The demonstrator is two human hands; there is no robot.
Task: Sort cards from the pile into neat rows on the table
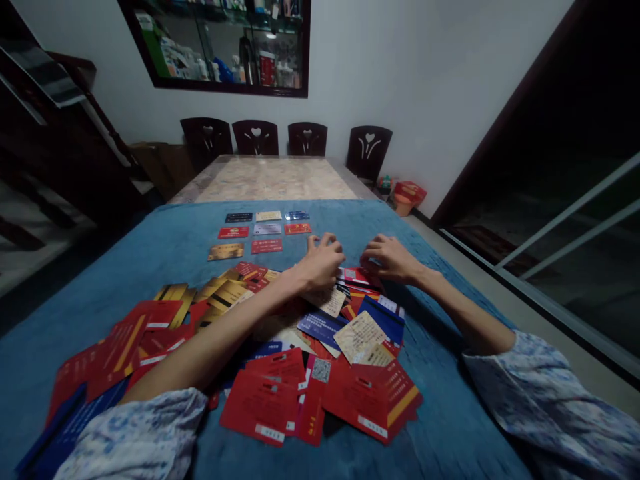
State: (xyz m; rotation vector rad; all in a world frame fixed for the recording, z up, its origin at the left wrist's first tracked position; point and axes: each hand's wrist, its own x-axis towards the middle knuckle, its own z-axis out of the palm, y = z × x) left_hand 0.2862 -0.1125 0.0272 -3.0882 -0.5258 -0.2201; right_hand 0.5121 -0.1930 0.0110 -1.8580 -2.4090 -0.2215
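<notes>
A loose heap of cards lies on the blue cloth, mostly red, gold, blue and cream. My left hand [324, 262] is over its far edge, fingers bent and somewhat apart, near a cream card [327, 301]; nothing shows in its grasp. To the right, my right hand [389, 258] has loosely curled fingers beside a red card [361, 278] at the heap's far right edge. Beyond my hands, several cards are laid face up in rows, among them a gold card [226, 251], a red card [267, 246] and a silver card [267, 229]. My left forearm hides part of the heap.
The blue cloth [175, 233] covers the near part of a long table; its far end is a bare marbled tabletop [273, 177]. Dark chairs [255, 137] stand behind it. A red bag [411, 192] is on the floor at right.
</notes>
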